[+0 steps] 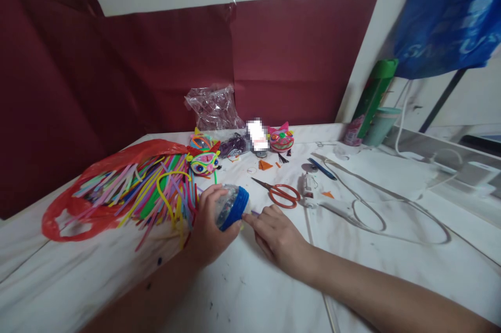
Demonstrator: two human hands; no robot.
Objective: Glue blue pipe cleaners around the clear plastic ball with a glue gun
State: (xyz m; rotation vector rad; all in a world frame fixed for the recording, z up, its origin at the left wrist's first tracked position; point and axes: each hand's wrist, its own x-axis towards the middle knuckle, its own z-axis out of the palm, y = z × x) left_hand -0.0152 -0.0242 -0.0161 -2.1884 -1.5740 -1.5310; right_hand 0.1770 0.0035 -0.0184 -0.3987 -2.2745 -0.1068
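Note:
My left hand [213, 228] is wrapped around a clear plastic piece, perhaps a bottle part, with blue pipe cleaner [237, 209] wound in a band around one end. Fingertips of my right hand [276, 231] press together at the lower right edge of that band. A bit of purple shows by them, but what they pinch is too small to make out. Just beyond my right hand lie orange-handled scissors [284, 195], blades pointing left. To the left of my left hand, many coloured pipe cleaners [156, 192] spill from a red plastic bag [62, 228].
Decorated animal heads [203, 162] stand behind the pipe cleaners, and a pink one [282, 140] sits farther right. A white glue gun [313, 200] with a looping cable [426, 241] lies to the right, near a blue pen-like tool [323, 168]. Crumpled clear plastic [215, 106] leans at the back.

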